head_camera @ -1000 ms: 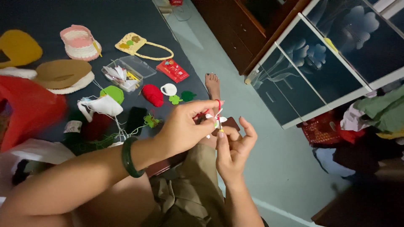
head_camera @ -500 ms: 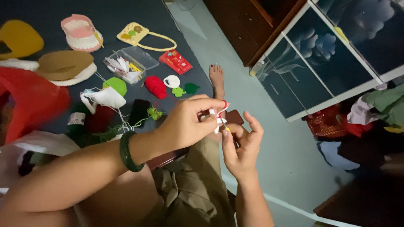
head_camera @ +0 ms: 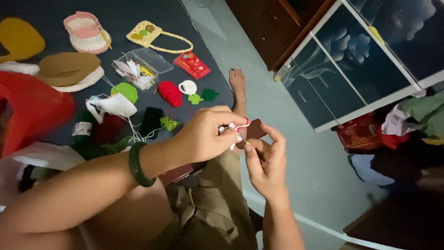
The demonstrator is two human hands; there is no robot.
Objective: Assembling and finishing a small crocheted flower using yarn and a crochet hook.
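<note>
- The left hand is curled shut around a small white-and-red crocheted piece, pinching it between thumb and fingertips; a dark green bangle sits on that wrist
- The right hand is just beside the left one, its thumb and forefinger closed on something very thin next to the piece; it is too small to tell what; the other fingers are loosely bent
- The crocheted piece is held up over the person's lap, above khaki-clad knees, with a bare foot beyond it on the pale floor
- On the dark blue mat lie a red crocheted oval, a small white ring-shaped piece and two little green felt-like shapes, all close together
- Farther back sit a clear plastic box of small notions, a pink-and-white crocheted basket, a yellow crocheted handbag with a long strap and a red flat packet
- A red plastic bag lies at the left edge
</note>
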